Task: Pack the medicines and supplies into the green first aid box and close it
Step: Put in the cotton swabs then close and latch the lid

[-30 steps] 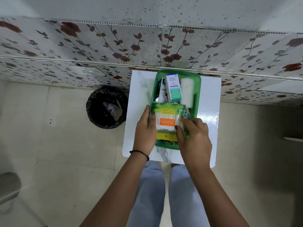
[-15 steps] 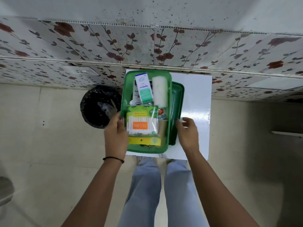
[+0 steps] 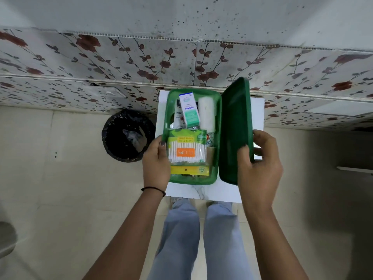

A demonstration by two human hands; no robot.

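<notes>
- Green box (image 3: 171, 110) open on white bench (image 3: 212, 191), packed: swab pack (image 3: 187, 151) nearest, carton (image 3: 189, 110) and gauze roll (image 3: 206, 113) behind.
- Left hand (image 3: 156, 165) gripping box's left wall.
- Right hand (image 3: 260, 160) clasping lid (image 3: 235, 126), tilted up at box's right.
- Black bin (image 3: 127, 136) left of box.

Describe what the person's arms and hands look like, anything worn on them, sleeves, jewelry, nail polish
Both forearms are bare, with no sleeves in view. The left hand has a thin black band around its wrist, and dark polish shows on its thumbnail. The right hand has no band, watch or ring that can be seen, and one of its nails also looks dark.
</notes>
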